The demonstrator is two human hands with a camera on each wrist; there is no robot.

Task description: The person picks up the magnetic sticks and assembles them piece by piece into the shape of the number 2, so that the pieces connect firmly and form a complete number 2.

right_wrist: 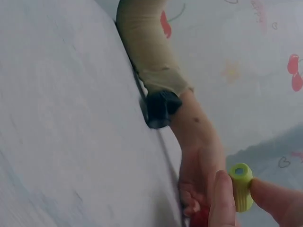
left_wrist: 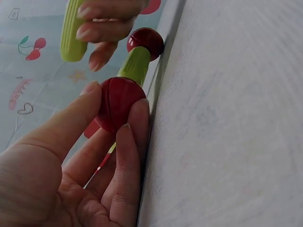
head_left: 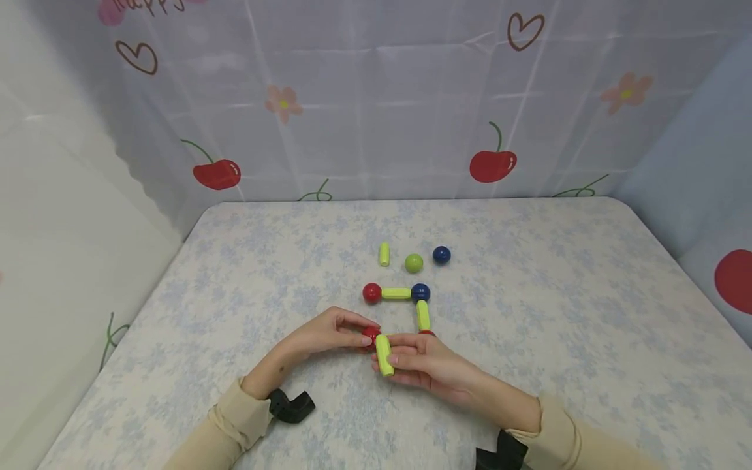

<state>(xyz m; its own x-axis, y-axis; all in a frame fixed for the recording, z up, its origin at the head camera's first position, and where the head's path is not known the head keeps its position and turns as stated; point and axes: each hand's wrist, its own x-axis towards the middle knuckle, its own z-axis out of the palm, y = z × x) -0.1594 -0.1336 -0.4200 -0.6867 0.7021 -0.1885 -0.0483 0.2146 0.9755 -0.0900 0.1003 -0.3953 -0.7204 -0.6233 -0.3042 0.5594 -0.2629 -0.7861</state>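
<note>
My left hand (head_left: 323, 333) pinches a red ball (left_wrist: 122, 104) between thumb and fingers, low over the table. From that ball a yellow-green stick (left_wrist: 137, 65) runs to another red ball (left_wrist: 146, 43); the head view hides this stick behind my right hand (head_left: 437, 369). Between thumb and fingers, the right hand holds a loose yellow-green stick (head_left: 384, 356), tilted, beside the left hand's ball. A round grey-blue spot shows in its end (right_wrist: 240, 171). Further back, a red ball (head_left: 372, 293), a stick (head_left: 396, 294), a blue ball (head_left: 420, 292) and another stick (head_left: 423, 316) form a corner.
Behind the joined pieces lie a loose yellow-green stick (head_left: 384, 254), a green ball (head_left: 414, 263) and a dark blue ball (head_left: 442, 254). The table (head_left: 252, 261) has a pale floral cover. A printed curtain (head_left: 376, 117) hangs behind its far edge.
</note>
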